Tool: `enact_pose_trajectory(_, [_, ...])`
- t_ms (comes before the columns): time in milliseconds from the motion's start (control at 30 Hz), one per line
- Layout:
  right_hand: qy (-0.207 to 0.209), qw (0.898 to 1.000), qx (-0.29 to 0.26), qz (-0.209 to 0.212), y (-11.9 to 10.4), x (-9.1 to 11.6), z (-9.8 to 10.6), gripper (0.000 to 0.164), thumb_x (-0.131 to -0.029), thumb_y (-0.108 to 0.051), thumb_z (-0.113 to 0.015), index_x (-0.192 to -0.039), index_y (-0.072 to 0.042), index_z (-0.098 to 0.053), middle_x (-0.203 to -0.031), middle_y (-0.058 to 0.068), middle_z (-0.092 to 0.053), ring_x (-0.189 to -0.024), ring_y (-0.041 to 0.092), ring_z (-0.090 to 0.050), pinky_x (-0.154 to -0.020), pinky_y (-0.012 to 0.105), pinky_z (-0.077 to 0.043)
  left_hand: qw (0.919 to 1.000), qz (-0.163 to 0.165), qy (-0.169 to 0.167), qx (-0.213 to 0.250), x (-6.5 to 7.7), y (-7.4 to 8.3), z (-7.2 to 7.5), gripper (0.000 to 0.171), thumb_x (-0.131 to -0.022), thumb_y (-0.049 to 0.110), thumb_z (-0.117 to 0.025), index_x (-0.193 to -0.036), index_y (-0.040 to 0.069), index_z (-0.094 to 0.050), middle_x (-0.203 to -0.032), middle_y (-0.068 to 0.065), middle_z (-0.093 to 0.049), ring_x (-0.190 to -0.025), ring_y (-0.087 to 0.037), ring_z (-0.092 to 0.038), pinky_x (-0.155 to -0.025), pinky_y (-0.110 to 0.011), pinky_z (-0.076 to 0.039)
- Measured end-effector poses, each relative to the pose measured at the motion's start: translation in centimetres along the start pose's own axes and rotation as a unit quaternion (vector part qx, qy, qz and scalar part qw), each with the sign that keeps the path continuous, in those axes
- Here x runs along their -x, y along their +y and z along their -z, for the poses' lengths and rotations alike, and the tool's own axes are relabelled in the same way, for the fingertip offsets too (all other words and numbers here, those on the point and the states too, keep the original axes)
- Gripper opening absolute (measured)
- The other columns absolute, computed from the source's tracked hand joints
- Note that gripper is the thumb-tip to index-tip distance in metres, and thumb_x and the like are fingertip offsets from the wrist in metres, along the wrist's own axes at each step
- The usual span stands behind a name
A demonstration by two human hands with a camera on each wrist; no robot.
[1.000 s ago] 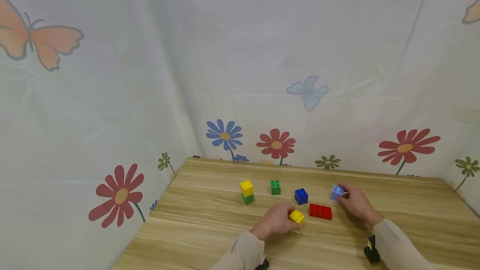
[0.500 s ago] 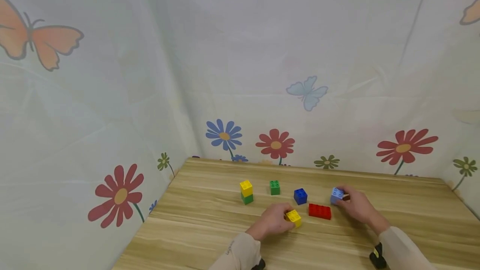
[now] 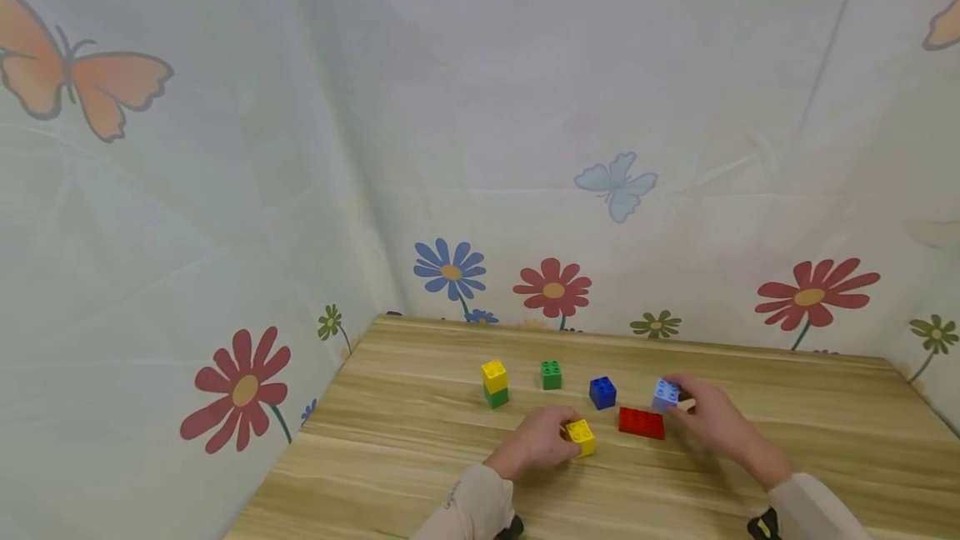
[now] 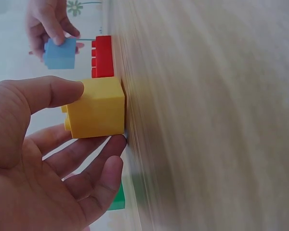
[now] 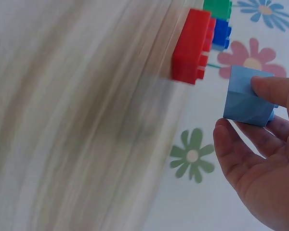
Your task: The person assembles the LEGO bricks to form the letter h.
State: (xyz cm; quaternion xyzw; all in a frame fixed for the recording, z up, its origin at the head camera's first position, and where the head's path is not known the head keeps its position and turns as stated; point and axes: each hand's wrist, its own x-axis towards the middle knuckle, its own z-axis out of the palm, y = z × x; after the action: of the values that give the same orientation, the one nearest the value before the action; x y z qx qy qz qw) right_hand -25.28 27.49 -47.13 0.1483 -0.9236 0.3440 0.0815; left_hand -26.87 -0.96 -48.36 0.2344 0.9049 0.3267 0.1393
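Observation:
My left hand [image 3: 534, 442] pinches a yellow building block [image 3: 581, 438] between thumb and fingers. In the left wrist view the block's base sits right by the tabletop, its studs facing the palm. My right hand [image 3: 718, 425] grips a light blue building block [image 3: 665, 394] beyond the right end of the red brick [image 3: 641, 423]. Seen from the right wrist, this light blue block [image 5: 248, 96] is held up off the table, thumb on one side and fingers on the other. The red brick lies studs up between the two hands.
Behind the red brick stands a dark blue block [image 3: 602, 392], with a green block [image 3: 551, 375] farther left. A yellow block [image 3: 494, 375] is stacked on another green block [image 3: 497, 398] at the left. A flowered cloth [image 3: 480, 148] hangs behind the wooden table [image 3: 405, 390].
My left hand has drawn the yellow block a little to the left. My right hand has carried the light blue block slightly left, toward the red brick. The other blocks stay put.

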Motion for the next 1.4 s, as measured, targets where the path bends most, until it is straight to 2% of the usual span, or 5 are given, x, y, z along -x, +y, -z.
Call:
enact_pose_trajectory(200, [-0.016, 1.0, -0.002, 0.019, -1.8, 0.3, -0.5, 0.039, -0.085, -0.002, -0.067, -0.121, 0.007, -0.053, -0.105, 0.015, -0.062, -0.09, 0.027, -0.061, -0.073, 0.037, -0.053, 0.9999, -0.005, 0.0, -0.01, 0.1, 0.0, 0.2, 0.032, -0.083, 0.016, -0.072, -0.113, 0.015, -0.064, -0.091, 0.012, -0.059, -0.078, -0.004, -0.052, -0.074, -0.024, -0.047])
enact_pose_trajectory(533, [-0.045, 0.999, -0.016, 0.007, -4.4, 0.2, -1.6, 0.042, -0.085, -0.007, -0.07, -0.124, 0.0, -0.054, -0.111, 0.01, -0.062, -0.094, 0.023, -0.06, -0.075, 0.034, -0.053, 0.9999, 0.001, 0.0, -0.015, -0.2, -0.4, 0.6, 0.032, -0.083, 0.015, -0.072, -0.114, 0.015, -0.064, -0.092, 0.011, -0.059, -0.078, -0.006, -0.052, -0.074, -0.024, -0.047])
enact_pose_trajectory(833, [-0.053, 0.998, -0.008, 0.023, -5.3, -0.1, -3.0, 0.043, -0.085, -0.009, -0.07, -0.124, -0.002, -0.055, -0.115, 0.009, -0.061, -0.095, 0.018, -0.06, -0.079, 0.038, -0.052, 0.9996, -0.006, 0.012, -0.025, -0.4, -0.5, 0.7, 0.033, -0.082, 0.012, -0.071, -0.114, 0.014, -0.064, -0.093, 0.009, -0.06, -0.079, -0.006, -0.052, -0.075, -0.025, -0.047])
enact_pose_trajectory(1067, [-0.065, 0.998, -0.003, 0.013, -6.6, -0.4, -3.6, 0.042, -0.085, -0.01, -0.071, -0.124, -0.005, -0.056, -0.119, 0.012, -0.059, -0.097, 0.02, -0.058, -0.082, 0.042, -0.05, 0.9994, -0.012, 0.018, -0.028, -0.5, -0.6, 0.7, 0.034, -0.082, 0.013, -0.071, -0.116, 0.012, -0.064, -0.095, 0.008, -0.061, -0.08, -0.005, -0.053, -0.075, -0.024, -0.047])
enact_pose_trajectory(1400, [-0.08, 0.996, -0.037, 0.022, -7.1, -0.9, -4.8, 0.042, -0.086, -0.009, -0.069, -0.125, -0.005, -0.055, -0.116, 0.011, -0.059, -0.091, 0.018, -0.058, -0.076, 0.036, -0.052, 0.9998, -0.006, 0.019, -0.01, -0.6, -0.8, 0.6, 0.028, -0.083, 0.014, -0.072, -0.11, 0.016, -0.063, -0.094, 0.01, -0.059, -0.081, -0.006, -0.054, -0.077, -0.026, -0.049])
